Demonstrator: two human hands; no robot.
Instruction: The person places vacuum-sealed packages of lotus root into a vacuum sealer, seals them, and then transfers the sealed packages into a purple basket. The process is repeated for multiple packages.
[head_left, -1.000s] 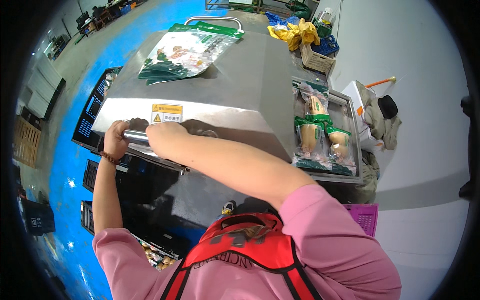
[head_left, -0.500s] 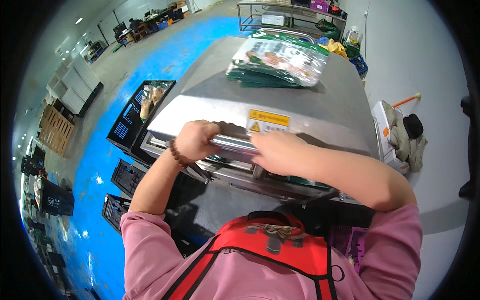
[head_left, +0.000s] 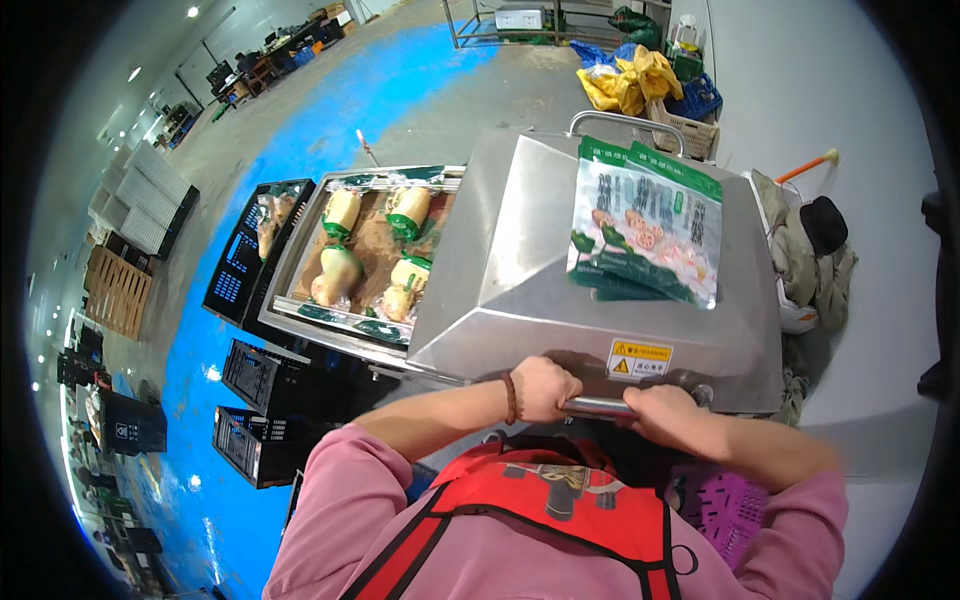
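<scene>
Both my hands grip the metal bar handle [head_left: 598,406] on the front of a steel machine lid [head_left: 510,335]. My left hand [head_left: 543,389] is closed round its left end, a beaded bracelet at the wrist. Toward the right end, my right hand [head_left: 668,414] is wrapped round the same bar. A stack of green and white printed plastic pouches [head_left: 645,225] lies on top of the lid. Left of the lid, the machine bed [head_left: 375,262] is exposed, with several filled clear-and-green packs on it, among them a pack of pale root pieces [head_left: 341,214].
Black crates [head_left: 262,370] stand on the floor at the left, one holding a filled pack [head_left: 273,222]. Behind the machine are a yellow bag [head_left: 640,82] and a blue basket [head_left: 695,98]. Clothing with a black hat [head_left: 823,228] lies at right. A purple basket [head_left: 725,510] sits near my right side.
The lid has shifted to the right with my hands on its handle, carrying the pouch stack along. The machine bed with filled packs on the left has come into view.
</scene>
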